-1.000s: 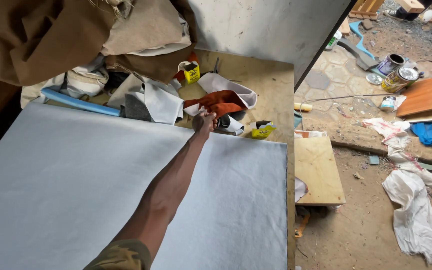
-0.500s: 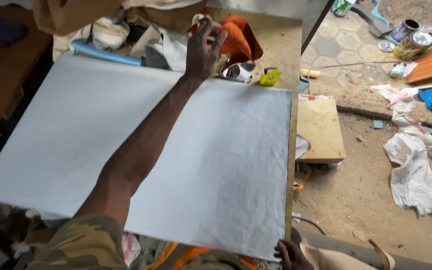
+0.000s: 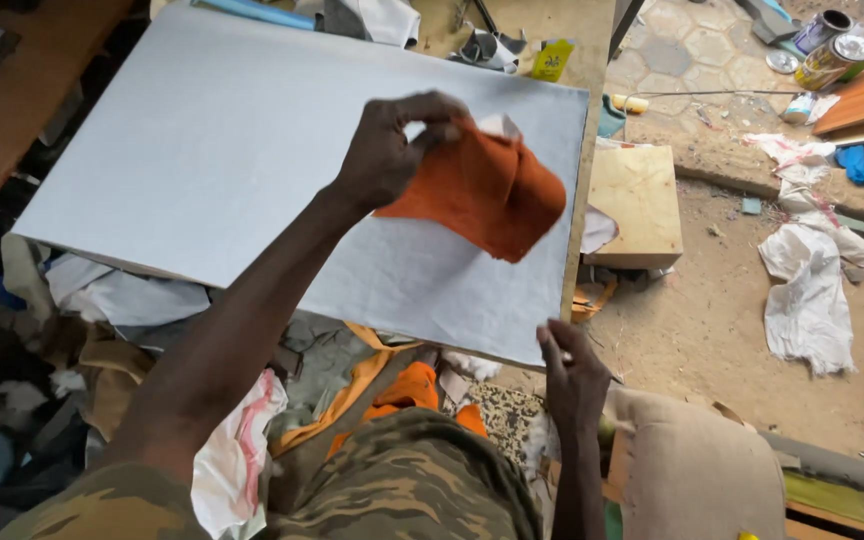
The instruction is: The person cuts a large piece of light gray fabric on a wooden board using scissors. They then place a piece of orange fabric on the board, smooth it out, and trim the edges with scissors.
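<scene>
The left hand [image 3: 384, 152], in the upper centre of the frame, is closed on an orange cloth [image 3: 482, 190]. The fingers pinch the cloth's upper left edge; the rest hangs loosely, folded, to the right of the hand. The cloth is above the grey sheet [image 3: 242, 150], over its right half; contact with the sheet cannot be confirmed.

The sheet lies flat and covers most of the tabletop [image 3: 580, 130], whose bare edge shows along the right side.

The right hand [image 3: 574, 378], at lower centre right, rests with its fingertips on the near right corner of the sheet. The fingers are partly curled; it grips nothing visible and appears to steady the corner.

Step in hand, as judged: the cloth is being carried over the sheet while the corner is held down.

The next move calls for lowering the cloth flat onto the sheet and keeping the corner pinned so the sheet does not shift.

A yellow container [image 3: 553, 60] and scraps lie at the upper edge, well apart from both hands.
</scene>
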